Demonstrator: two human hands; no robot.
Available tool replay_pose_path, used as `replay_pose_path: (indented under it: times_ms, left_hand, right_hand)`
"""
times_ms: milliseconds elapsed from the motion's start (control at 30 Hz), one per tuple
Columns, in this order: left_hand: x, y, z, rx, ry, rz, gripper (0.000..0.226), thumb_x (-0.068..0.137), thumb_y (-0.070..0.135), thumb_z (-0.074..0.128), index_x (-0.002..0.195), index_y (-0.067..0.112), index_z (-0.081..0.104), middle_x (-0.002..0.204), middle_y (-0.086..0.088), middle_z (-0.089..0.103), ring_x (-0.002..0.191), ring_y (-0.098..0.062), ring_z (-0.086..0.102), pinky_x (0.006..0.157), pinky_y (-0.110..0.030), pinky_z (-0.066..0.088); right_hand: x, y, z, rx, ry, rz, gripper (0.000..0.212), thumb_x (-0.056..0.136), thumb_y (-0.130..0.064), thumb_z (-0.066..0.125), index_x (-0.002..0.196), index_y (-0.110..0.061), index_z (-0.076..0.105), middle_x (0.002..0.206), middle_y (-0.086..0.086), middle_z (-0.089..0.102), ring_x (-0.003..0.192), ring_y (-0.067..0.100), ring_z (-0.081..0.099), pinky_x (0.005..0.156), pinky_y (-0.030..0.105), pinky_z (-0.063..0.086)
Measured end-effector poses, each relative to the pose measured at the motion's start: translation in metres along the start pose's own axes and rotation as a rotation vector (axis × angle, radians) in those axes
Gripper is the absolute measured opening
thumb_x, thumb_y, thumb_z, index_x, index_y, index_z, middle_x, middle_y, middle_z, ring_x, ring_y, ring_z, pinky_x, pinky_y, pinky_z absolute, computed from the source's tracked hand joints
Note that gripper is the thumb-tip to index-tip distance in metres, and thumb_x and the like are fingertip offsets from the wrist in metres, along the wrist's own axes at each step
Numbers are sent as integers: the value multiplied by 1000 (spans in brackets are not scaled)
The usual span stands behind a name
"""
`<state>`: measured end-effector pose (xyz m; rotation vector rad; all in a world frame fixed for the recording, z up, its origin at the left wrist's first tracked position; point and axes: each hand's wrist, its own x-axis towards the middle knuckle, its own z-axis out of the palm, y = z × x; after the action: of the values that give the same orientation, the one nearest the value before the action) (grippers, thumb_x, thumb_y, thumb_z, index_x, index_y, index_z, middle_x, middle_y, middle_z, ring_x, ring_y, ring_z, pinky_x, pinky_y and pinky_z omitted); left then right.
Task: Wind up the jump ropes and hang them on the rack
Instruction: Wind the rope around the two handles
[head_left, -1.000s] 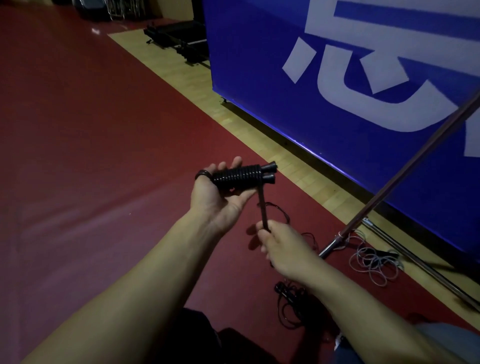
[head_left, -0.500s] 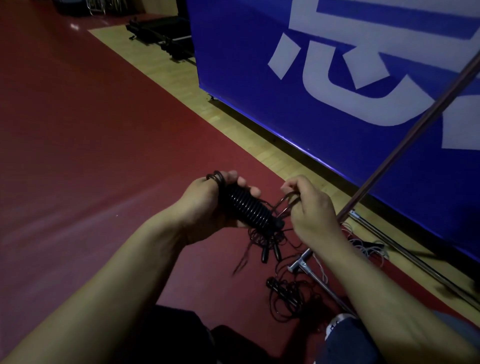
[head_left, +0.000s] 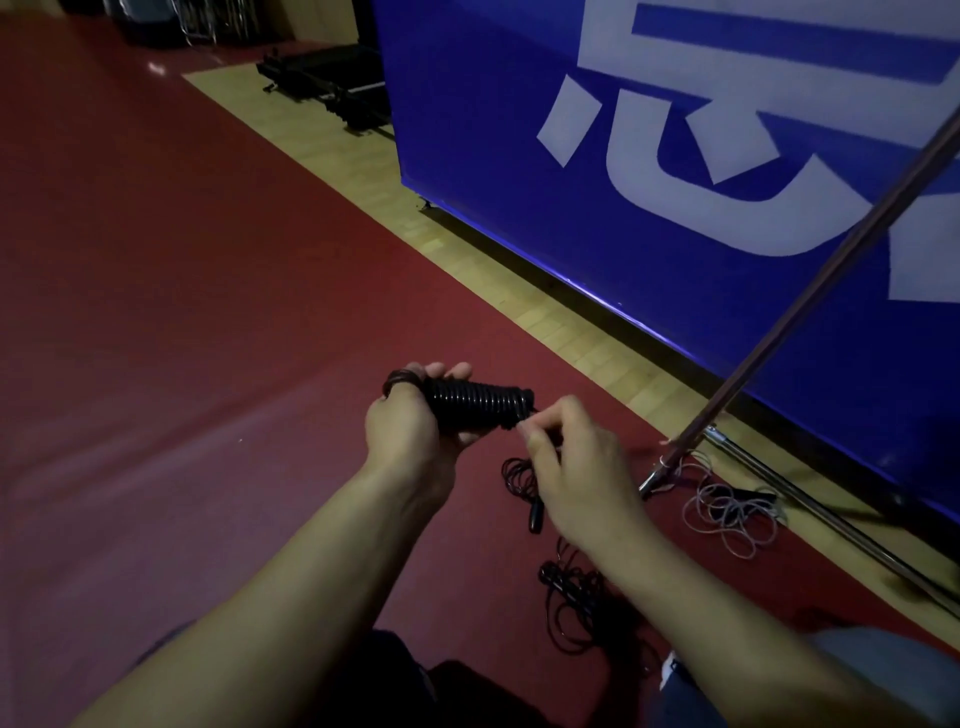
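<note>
While I am watching through the head camera, the left hand (head_left: 410, 434) is gripping a black jump rope bundle wound in tight glossy coils (head_left: 475, 402), fingers curled round its near end and holding it above the dark red floor mat (head_left: 182, 312). A few turns of thin cord are looping over one left finger at the bundle's far-left end. I am seeing the right hand (head_left: 576, 467) pinching the loose black cord right at the bundle's right end, thumb and fingertips pressed together on it. Below the hands, a slack length of the same cord is hanging in small loops, and a black handle (head_left: 536, 518) is dangling from it just above the mat. Another tangled black rope (head_left: 582, 597) is lying on the mat near my knees. To the right, a pale grey rope in loose coils (head_left: 727, 514) is lying by the foot of a slanted brown metal pole (head_left: 810, 306), which is leaning in front of a blue banner with large white characters (head_left: 675, 156). I cannot tell where the rack's hanging bar is.
</note>
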<state>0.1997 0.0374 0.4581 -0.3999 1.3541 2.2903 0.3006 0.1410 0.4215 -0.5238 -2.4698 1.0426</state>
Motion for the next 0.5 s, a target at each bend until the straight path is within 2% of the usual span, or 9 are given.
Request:
replay_pose_path:
  times_ms: [100, 133, 200, 267, 333, 367, 400, 433, 500]
  left_hand:
    - [-1, -3, 2, -77, 19, -21, 16, 105, 15, 40, 104, 9, 55, 95, -13, 72, 93, -25, 70, 78, -57, 57]
    - [0, -4, 3, -87, 13, -23, 16, 104, 15, 39, 105, 9, 54, 95, -13, 72, 96, -26, 69, 79, -57, 56]
    - [1, -5, 5, -101, 7, -33, 15, 104, 13, 39, 103, 10, 54, 93, -13, 72, 95, -26, 68, 82, -58, 55]
    - [1, -6, 5, -125, 11, -56, 15, 103, 14, 40, 97, 10, 54, 89, -12, 72, 90, -25, 68, 81, -57, 55]
    - [2, -5, 6, -173, -7, -84, 18, 103, 15, 40, 92, 11, 53, 85, -11, 71, 87, -24, 67, 83, -57, 54]
    - [2, -5, 7, -198, -20, -97, 18, 103, 15, 40, 91, 12, 53, 85, -11, 71, 86, -24, 67, 83, -58, 53]
    - [2, -5, 9, -223, -33, -112, 18, 103, 15, 39, 91, 12, 52, 86, -12, 71, 87, -25, 67, 82, -59, 54]
    - [2, -6, 9, -247, -44, -128, 18, 103, 15, 39, 91, 12, 52, 88, -12, 71, 90, -27, 67, 77, -59, 55]
    - [3, -8, 10, -299, -61, -156, 17, 103, 15, 38, 92, 13, 50, 85, -12, 72, 93, -30, 67, 65, -57, 56]
  right_hand:
    - [3, 2, 11, 164, -101, 293, 29, 97, -48, 46, 98, -19, 49, 70, -7, 54, 59, 12, 49, 55, 25, 37]
    - [3, 1, 15, 269, -177, 405, 38, 97, -53, 41, 101, -17, 50, 65, -6, 52, 54, 12, 47, 52, 27, 38]
    - [2, -1, 17, 484, -307, 557, 42, 100, -52, 35, 103, -15, 56, 57, -5, 47, 42, 10, 39, 42, 23, 33]
    - [3, -5, 13, 602, -318, 517, 33, 104, -39, 36, 104, -15, 60, 65, -1, 57, 41, 10, 42, 39, 24, 37]
    - [5, -5, 14, 660, -240, 419, 25, 105, -24, 39, 104, -16, 62, 84, 2, 67, 50, 13, 53, 46, 27, 48]
    - [6, -4, 15, 654, -192, 387, 24, 104, -19, 41, 100, -16, 64, 84, 1, 68, 52, 13, 54, 49, 27, 49]
    - [5, -2, 17, 633, -145, 365, 26, 104, -18, 43, 93, -18, 67, 75, -2, 66, 51, 13, 52, 49, 28, 45]
    - [4, -1, 18, 621, -107, 354, 29, 102, -19, 46, 84, -19, 68, 63, -3, 60, 49, 12, 45, 49, 29, 38]
    - [4, -1, 18, 721, -61, 371, 32, 100, -29, 50, 74, -17, 64, 58, -2, 48, 51, 10, 37, 51, 29, 29]
